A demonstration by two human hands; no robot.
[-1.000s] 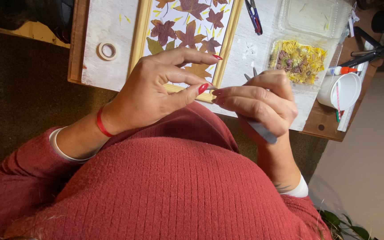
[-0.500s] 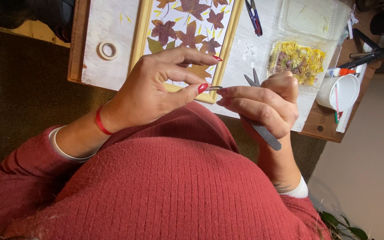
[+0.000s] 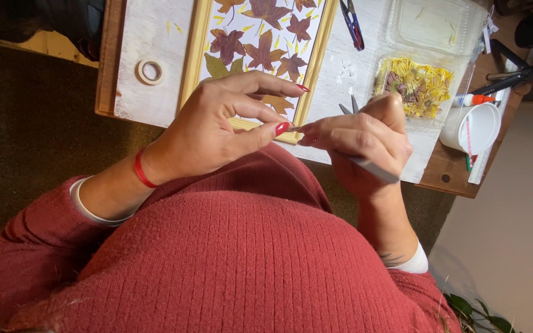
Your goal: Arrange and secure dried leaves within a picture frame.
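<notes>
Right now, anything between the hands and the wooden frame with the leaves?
Nothing visible. The left hand and right hand hover just above the near edge of the frame, fingertips meeting; the right hand holds a grey tool. Only open air lies between.

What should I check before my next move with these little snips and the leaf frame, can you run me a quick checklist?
1. Snips held firmly in the right hand: ok.
2. Left hand fingertips meeting the right hand's: ok.
3. What is pinched between the fingertips: cannot tell, too small.
4. Snip blades open or closed: cannot tell, only tips show.
5. Wooden frame with pressed leaves flat on the white board: ok.
6. Clear tray of dried yellow flowers close to the right hand: ok.
</notes>
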